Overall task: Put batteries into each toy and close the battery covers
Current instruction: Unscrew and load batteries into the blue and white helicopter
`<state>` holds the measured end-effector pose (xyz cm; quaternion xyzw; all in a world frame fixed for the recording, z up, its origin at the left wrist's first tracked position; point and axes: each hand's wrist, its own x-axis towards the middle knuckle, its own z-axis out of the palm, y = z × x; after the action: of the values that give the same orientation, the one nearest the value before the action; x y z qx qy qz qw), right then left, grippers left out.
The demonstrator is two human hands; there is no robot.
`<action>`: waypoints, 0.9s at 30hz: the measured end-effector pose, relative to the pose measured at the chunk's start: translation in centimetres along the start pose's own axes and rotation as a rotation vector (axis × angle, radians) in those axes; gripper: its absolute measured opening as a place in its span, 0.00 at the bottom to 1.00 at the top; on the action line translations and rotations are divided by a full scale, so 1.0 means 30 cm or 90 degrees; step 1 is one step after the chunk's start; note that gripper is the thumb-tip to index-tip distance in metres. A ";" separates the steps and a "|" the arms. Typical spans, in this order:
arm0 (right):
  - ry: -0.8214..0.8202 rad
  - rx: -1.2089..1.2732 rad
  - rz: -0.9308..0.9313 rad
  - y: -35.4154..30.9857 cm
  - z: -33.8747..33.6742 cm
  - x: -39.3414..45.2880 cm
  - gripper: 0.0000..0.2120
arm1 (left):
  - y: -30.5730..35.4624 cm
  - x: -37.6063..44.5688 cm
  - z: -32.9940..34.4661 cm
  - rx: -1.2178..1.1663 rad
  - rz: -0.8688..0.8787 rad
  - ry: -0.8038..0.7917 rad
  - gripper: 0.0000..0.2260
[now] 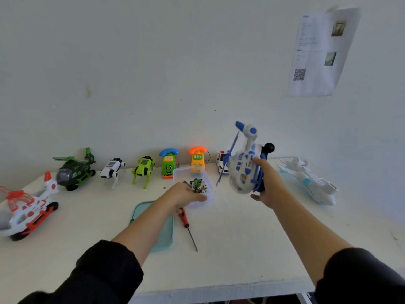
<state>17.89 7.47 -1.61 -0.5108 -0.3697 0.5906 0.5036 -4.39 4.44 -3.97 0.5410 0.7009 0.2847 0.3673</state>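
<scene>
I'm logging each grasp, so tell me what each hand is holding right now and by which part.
The right hand holds the blue-and-white helicopter off the table by its underside and skids. The left hand grips the near rim of the clear battery container.

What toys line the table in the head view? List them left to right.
Red helicopter → green helicopter → white dog → green dog → green phone → orange phone → police car → blue helicopter, held up in the right hand → white plane.
</scene>
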 end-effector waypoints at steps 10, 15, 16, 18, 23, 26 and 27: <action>-0.205 -0.084 -0.005 0.151 0.343 -0.033 0.16 | -0.003 -0.074 -0.065 -0.373 0.118 0.197 0.23; -0.307 -0.211 -0.103 0.206 0.473 -0.051 0.21 | -0.132 -0.107 -0.176 -0.465 0.107 0.332 0.16; -0.293 -0.275 -0.152 0.228 0.490 -0.038 0.24 | -0.164 -0.109 -0.204 -0.454 0.102 0.378 0.17; -0.177 -0.485 -0.236 0.281 0.488 0.001 0.24 | -0.234 -0.106 -0.269 -0.381 0.083 0.494 0.17; 0.079 -0.777 -0.261 0.442 0.369 0.022 0.30 | -0.428 -0.129 -0.407 -0.176 0.015 0.672 0.22; 0.081 -0.842 -0.189 0.478 0.343 0.033 0.32 | -0.531 -0.136 -0.445 -0.115 -0.038 0.699 0.22; 0.075 -0.855 -0.186 0.479 0.344 0.035 0.32 | -0.554 -0.138 -0.451 -0.098 -0.059 0.694 0.21</action>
<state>4.73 6.13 -13.41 -0.6881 -0.6926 0.1309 0.1721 -24.06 -3.77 -8.66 0.2551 0.7899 0.5577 0.0018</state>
